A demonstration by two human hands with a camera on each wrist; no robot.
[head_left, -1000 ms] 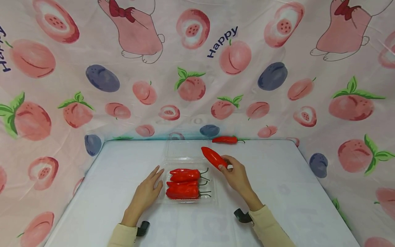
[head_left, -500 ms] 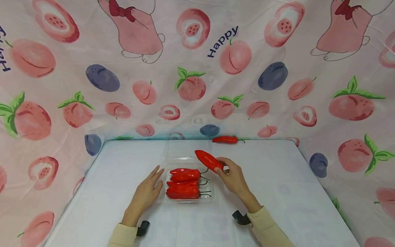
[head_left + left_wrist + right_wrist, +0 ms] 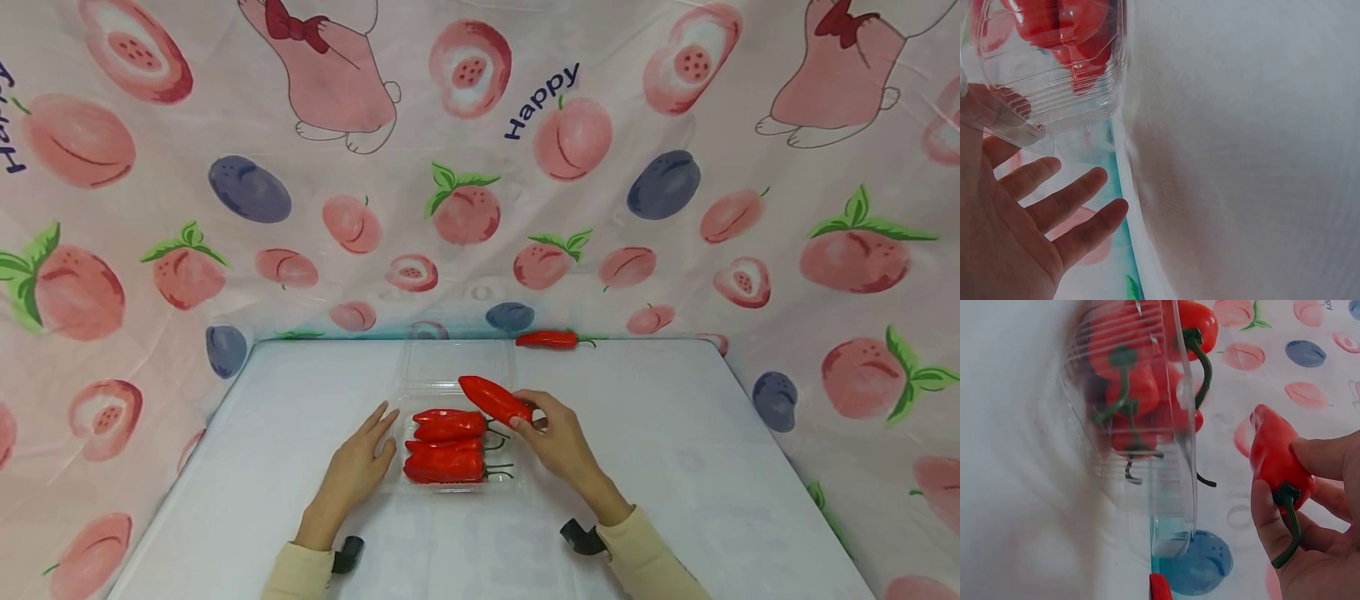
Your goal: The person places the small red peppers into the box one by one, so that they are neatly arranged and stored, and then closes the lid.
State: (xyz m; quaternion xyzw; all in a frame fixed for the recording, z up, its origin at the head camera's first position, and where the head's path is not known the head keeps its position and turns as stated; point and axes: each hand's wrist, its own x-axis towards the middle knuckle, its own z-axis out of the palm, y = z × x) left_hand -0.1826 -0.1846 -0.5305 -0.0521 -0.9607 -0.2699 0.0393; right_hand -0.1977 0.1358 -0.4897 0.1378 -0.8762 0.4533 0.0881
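Note:
My right hand (image 3: 558, 437) pinches a red pepper (image 3: 491, 398) near its stem end, thumb on one side and fingers on the other. In the right wrist view the green stem of this held pepper (image 3: 1279, 456) hangs down beside the fingers. It is raised over the back right part of a clear plastic box (image 3: 517, 482). Several red peppers (image 3: 446, 467) lie in the box side by side, stems to the right. At the box's left side is my left hand (image 3: 356, 467), fingers extended; in the left wrist view these fingers (image 3: 1075, 200) are spread alongside the plastic wall.
The box's clear lid (image 3: 457, 364) is folded back flat behind it. One more red pepper (image 3: 551, 339) lies at the far edge of the white table (image 3: 660, 433). A fruit-patterned cloth (image 3: 480, 167) hangs behind and around the table.
My right hand has carried the red pepper leftward and slightly nearer, from right of the lid to over the box. My left hand has stayed in place.

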